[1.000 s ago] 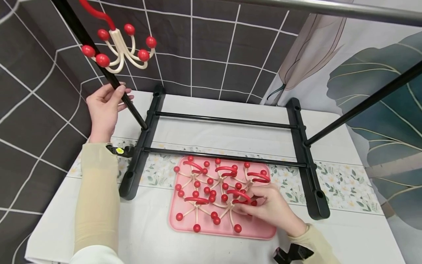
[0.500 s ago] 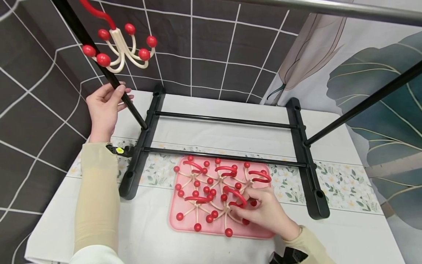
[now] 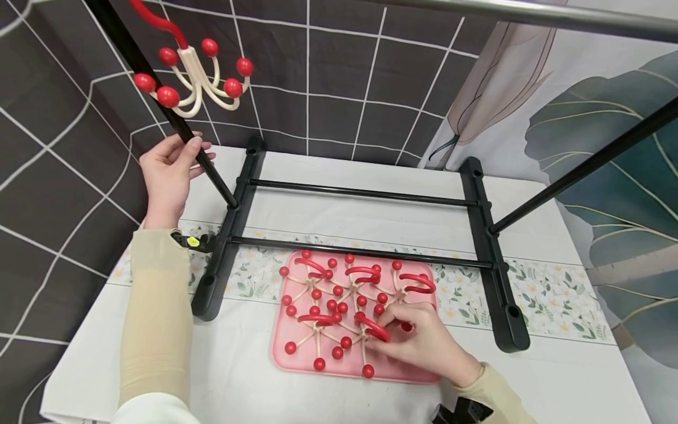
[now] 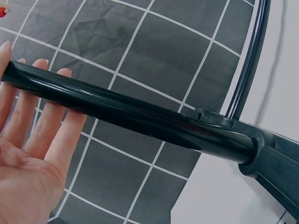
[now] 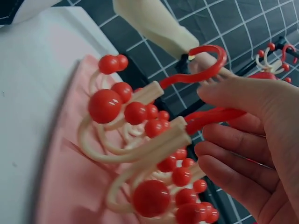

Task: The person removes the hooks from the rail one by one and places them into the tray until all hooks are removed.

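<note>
My left hand (image 3: 166,176) holds the slanted black pole (image 3: 212,176) of a rack, thumb in front and fingers behind. In the left wrist view those fingers reach past the pole (image 4: 121,107). My right hand (image 3: 424,341) is over a pink tray (image 3: 286,360), beside the nearest multi-prong hook (image 3: 375,331), which has cream prongs, red ball tips and a red curved top. The right wrist view shows that top, its end hidden, passing between the parted thumb and fingers (image 5: 229,144). Another such hook (image 3: 193,76) hangs at upper left.
Several more multi-prong hooks (image 3: 318,321) stand close together on the tray, their prongs nearly touching. Black rack bars (image 3: 360,250) cross behind the tray between two black feet (image 3: 495,265). A metal rail (image 3: 529,15) runs overhead.
The hook beside my right hand has shifted left and turned, and its red curved top now lies lower. My right hand moved slightly left with it. The left hand stays on the pole.
</note>
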The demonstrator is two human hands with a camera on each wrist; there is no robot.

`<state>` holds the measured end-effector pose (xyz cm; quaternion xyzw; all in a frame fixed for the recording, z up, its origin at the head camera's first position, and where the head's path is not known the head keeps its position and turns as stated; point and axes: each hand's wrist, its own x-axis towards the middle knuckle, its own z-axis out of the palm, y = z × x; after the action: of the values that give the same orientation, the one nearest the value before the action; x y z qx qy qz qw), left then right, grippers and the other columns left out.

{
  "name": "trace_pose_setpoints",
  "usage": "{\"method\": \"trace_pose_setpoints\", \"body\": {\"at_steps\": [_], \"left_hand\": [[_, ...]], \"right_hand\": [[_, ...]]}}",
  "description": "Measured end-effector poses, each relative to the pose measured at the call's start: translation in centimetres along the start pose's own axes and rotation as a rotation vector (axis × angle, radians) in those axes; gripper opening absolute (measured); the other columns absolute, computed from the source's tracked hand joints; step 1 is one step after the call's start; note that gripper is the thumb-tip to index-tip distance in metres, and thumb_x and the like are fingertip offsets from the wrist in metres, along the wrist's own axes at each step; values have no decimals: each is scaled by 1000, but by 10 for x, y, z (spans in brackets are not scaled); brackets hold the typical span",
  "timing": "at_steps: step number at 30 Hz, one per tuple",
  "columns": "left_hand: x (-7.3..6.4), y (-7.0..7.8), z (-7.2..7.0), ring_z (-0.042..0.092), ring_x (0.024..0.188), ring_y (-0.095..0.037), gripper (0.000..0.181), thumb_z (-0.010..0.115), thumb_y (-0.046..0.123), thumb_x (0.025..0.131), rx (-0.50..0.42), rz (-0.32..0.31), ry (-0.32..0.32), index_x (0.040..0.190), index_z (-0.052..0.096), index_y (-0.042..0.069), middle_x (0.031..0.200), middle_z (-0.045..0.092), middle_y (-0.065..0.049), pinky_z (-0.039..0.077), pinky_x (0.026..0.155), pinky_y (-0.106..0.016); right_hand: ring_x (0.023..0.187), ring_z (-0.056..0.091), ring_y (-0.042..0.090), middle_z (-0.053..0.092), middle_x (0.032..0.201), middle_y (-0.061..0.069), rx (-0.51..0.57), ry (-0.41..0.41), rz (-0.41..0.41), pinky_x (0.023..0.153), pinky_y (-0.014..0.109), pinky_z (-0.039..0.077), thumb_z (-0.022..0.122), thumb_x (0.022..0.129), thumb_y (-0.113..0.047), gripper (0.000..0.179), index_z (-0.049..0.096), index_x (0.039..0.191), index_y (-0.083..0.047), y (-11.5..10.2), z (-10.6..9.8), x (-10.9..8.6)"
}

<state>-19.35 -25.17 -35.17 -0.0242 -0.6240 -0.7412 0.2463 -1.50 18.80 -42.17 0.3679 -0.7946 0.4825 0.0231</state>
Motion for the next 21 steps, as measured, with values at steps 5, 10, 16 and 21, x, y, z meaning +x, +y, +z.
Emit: {"method": "trace_pose_setpoints", "body": {"at_steps": [5,10,16,21], "left_hand": [[0,1,-1,75,80,-19,30,80,12,89,-1,-4,-3,115,75,-3,94,74,-13,60,77,-26],[0,1,-1,76,81,-20,30,80,13,89,9,-5,-2,115,75,-2,94,74,-13,60,77,-26],[-1,2,-1,76,81,-20,30,80,10,89,-11,-12,3,115,74,-4,94,74,-13,60,76,-26],[-1,2,-1,76,81,-20,29,80,10,90,-2,-6,-1,115,75,-2,95,74,-13,60,76,-26]], "right_hand": [[77,66,14,72,92,-12,39,-26,8,69,28,54,97,66,-7,41,75,97,-22,-9,-12,5],[83,70,15,75,97,-6,83,-28,11,77,26,56,95,70,-7,39,77,103,-18,-20,-33,13],[89,73,17,76,99,5,-5,92,-161,84,24,56,91,78,-13,32,78,106,-10,-32,-73,42],[95,73,18,76,98,15,-79,225,-264,89,26,55,86,86,-21,29,78,101,2,-49,-102,77]]}}
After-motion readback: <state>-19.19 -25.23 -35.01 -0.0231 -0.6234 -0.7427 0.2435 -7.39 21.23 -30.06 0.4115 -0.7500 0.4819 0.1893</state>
